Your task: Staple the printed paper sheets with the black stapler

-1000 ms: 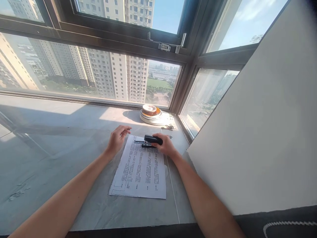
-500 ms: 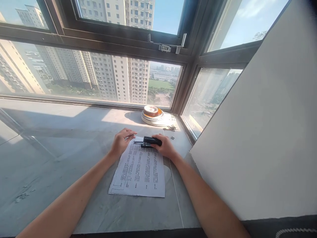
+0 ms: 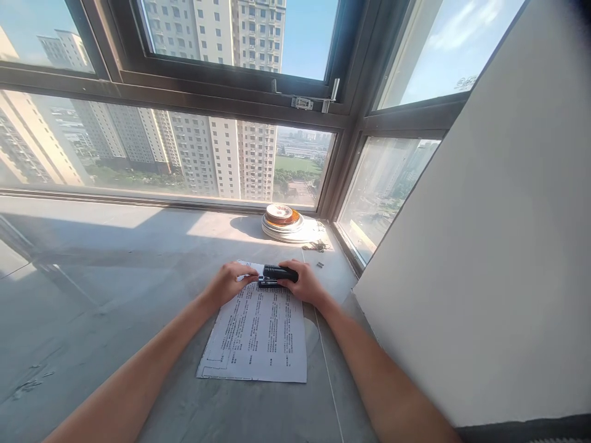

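Note:
A black stapler (image 3: 279,272) lies over the upper part of a sheet of printed paper (image 3: 258,344), its top and base slightly apart. My right hand (image 3: 305,283) is wrapped round its right end. At the opposite end, my left hand (image 3: 231,283) pinches with thumb and fingertips against the metal part (image 3: 261,279) that shows between the stapler's halves. Those fingertips cover whatever small piece may be between them. The paper rests flat on the grey stone sill, below both hands.
Beyond the stapler, a stack of round tape rolls (image 3: 282,223) stands by the window corner. A small dark tangled item (image 3: 314,247) and a few staple strips (image 3: 320,264) lie to its front right. A white wall panel (image 3: 484,258) borders the right side; window frames (image 3: 305,123) rise behind.
My left hand has come right and down from just off the stapler to its end. The metal rod that stuck out there is now mostly hidden. My right hand keeps its hold.

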`<state>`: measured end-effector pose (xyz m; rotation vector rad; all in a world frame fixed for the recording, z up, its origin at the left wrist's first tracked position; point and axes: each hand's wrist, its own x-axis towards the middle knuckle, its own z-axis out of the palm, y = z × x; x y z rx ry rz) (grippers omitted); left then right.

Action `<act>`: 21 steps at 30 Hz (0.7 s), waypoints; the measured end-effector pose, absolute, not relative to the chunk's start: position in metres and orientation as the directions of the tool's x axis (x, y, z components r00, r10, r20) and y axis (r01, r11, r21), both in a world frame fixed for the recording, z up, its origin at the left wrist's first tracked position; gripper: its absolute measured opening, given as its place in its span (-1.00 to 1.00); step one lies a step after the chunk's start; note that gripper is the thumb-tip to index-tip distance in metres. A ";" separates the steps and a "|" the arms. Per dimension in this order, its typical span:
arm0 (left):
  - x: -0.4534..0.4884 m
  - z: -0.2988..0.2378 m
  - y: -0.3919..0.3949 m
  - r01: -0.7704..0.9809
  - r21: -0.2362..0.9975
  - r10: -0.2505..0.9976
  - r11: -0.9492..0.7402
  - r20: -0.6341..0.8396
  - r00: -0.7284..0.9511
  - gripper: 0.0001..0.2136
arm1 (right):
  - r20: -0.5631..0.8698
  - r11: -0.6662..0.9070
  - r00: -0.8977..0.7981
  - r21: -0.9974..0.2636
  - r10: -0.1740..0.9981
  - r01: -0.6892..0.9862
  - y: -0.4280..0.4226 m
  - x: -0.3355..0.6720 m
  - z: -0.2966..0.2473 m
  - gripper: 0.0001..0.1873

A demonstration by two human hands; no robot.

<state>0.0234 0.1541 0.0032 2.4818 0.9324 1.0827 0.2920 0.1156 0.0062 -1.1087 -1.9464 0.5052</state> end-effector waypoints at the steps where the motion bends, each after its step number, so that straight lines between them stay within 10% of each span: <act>1: 0.023 0.001 0.155 0.450 0.485 0.662 -0.750 0.542 0.518 -0.86 | 0.455 0.528 -0.274 -0.673 0.847 0.518 0.116 0.292 0.006 -0.66; 21: 0.028 -0.004 0.154 0.457 0.462 0.650 -0.760 0.533 0.542 -0.85 | 0.437 0.524 -0.290 -0.690 0.851 0.499 0.116 0.292 0.003 -0.63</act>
